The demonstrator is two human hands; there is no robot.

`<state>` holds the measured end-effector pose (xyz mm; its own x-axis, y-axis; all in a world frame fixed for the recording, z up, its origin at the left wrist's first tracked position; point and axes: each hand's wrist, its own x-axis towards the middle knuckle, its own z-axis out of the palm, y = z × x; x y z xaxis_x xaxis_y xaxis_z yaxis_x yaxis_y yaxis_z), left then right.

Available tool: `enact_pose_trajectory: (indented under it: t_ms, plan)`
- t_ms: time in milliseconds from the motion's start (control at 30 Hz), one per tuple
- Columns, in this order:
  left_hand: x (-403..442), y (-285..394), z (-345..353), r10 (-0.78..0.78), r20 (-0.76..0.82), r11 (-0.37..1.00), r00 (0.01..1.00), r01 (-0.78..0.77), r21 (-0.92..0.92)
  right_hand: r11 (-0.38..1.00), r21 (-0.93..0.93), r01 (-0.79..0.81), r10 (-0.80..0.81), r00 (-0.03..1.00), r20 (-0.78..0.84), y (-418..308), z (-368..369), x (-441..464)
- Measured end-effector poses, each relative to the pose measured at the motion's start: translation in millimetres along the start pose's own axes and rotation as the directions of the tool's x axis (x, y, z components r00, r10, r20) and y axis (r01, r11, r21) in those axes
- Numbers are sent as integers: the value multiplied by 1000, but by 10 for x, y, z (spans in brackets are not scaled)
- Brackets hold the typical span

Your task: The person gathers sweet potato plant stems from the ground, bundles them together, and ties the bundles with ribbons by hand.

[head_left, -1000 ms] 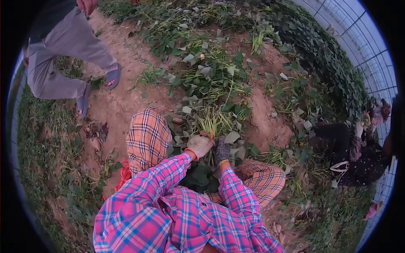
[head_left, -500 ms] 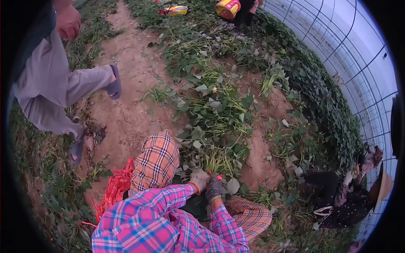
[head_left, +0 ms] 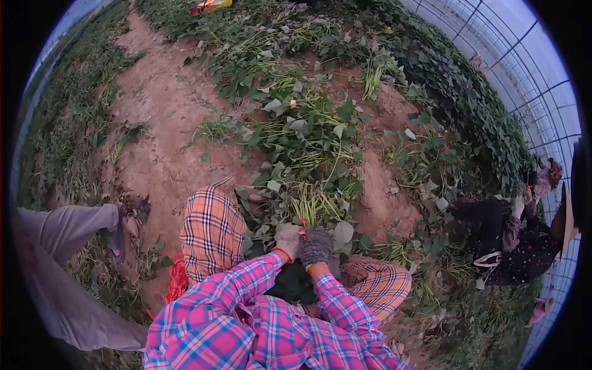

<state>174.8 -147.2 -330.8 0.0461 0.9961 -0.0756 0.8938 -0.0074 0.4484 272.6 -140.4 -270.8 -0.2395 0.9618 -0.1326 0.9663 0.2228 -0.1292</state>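
My left hand (head_left: 287, 240), in a pale worn glove, and my right hand (head_left: 317, 247), in a dark grey knit glove, are pressed together between my knees. Both are closed on a short red tie (head_left: 302, 235), whose ends show between the fingers. Just beyond them a bundle of cut green vine stems (head_left: 312, 206) lies with its pale stalks fanned out and leaves around it. My gloves hide how the tie runs around the stems. A clump of red strips (head_left: 177, 279) rests beside my left knee.
Leafy cut vines (head_left: 302, 135) cover the row ahead, with a bare soil path (head_left: 166, 117) on the left. A person's grey trouser leg (head_left: 74, 296) is close on my left. Another person (head_left: 518, 246) crouches at right, near the wire-grid wall (head_left: 530, 92).
The walking person at left has passed back toward the lower left. My view has shifted, and the yellow-and-red bag sits nearer the top edge. My hands stay together at the red tie.
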Motion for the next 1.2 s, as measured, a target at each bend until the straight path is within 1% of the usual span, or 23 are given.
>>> enact_pose_trajectory:
  t_ms: [33, 100, 167, 267, 300, 367, 433, 500, 533, 600, 633, 667, 733, 767, 833, 867, 900, 933, 967, 1000, 1100, 1133, 1200]
  plan:
    - [40, -79, 164, -43, -19, 998, 999, 42, -42, 999, -33, 40, -41, 999, -12, -48, -68, -19]
    - [71, -101, 205, -82, 45, 996, 996, 83, -35, 999, -51, -7, 7, 1000, -4, -111, -153, -30]
    - [63, -100, 211, -82, 70, 994, 994, 87, -61, 997, -77, 3, 6, 994, 113, -133, -262, 18]
    - [22, 34, -166, -29, 85, 998, 996, 33, -46, 997, -69, -45, 59, 974, 217, -118, -230, 117]
    - [-11, 2, -66, -46, 17, 993, 999, 48, -106, 998, 34, -51, 37, 949, 314, 1, -115, 189]
    - [-26, -76, 10, 14, -5, 999, 1000, -14, 42, 929, 367, -45, -52, 966, 251, 54, -448, 102]
    - [-47, -7, -256, 91, -40, 996, 995, -91, -6, 698, 716, -18, -170, 967, 189, 496, -44, 164]
    - [-35, 17, -407, 64, -29, 997, 997, -65, -35, 616, 788, -4, -192, 969, 155, 789, -39, 180]
    - [-34, -7, -425, 63, 5, 994, 998, -62, -85, 613, 790, -13, -190, 968, 163, 842, -5, 170]
    - [-47, -77, -429, 111, -8, 988, 994, -111, -108, 607, 780, 152, -258, 966, 13, 819, -76, 161]
    - [-42, -102, -431, 160, -29, 978, 987, -162, -131, 698, 690, 190, -293, 955, 34, 792, -104, 130]
    - [-33, -116, -429, 158, -29, 979, 987, -160, -129, 696, 692, 191, -295, 955, 34, 743, -63, 130]
    - [-42, -143, -415, 205, 29, 976, 978, -202, -86, 771, 610, 185, -355, 919, 170, 641, 41, 122]
    - [-57, -166, -383, 202, 30, 977, 979, -199, -82, 768, 613, 186, -358, 918, 169, 590, 117, 120]
    - [-60, -220, -333, 275, 16, 961, 961, -274, -24, 718, 624, 308, -453, 888, 83, 484, 239, 167]
    - [-57, -210, -360, 272, 12, 962, 962, -272, -15, 870, 390, 302, -402, 892, 206, 417, 212, 205]
    - [-58, -179, -397, 269, -2, 962, 963, -269, -51, 865, 395, 309, -409, 891, 198, 350, 57, 209]
    - [-64, -155, -439, 266, -13, 960, 964, -266, -88, 894, 322, 311, -390, 894, 219, 298, -102, 190]
    - [-66, -140, -495, 235, 40, 972, 971, -234, -28, 918, 248, 309, -367, 898, 240, 254, -190, 166]
    - [-59, -174, -479, 234, 45, 972, 971, -233, -23, 900, 282, 332, -389, 904, 177, 276, -135, 160]
    - [-8, -229, -416, 303, 32, 951, 952, -300, -68, 896, 279, 346, -387, 916, 106, 356, 82, 196]
    - [1, -257, -416, 312, 70, 949, 947, -307, -72, 898, 276, 343, -384, 917, 110, 390, 154, 212]
    - [20, -232, -490, 287, 156, 957, 945, -275, -95, 933, 286, 217, -258, 960, 114, 390, 170, 233]
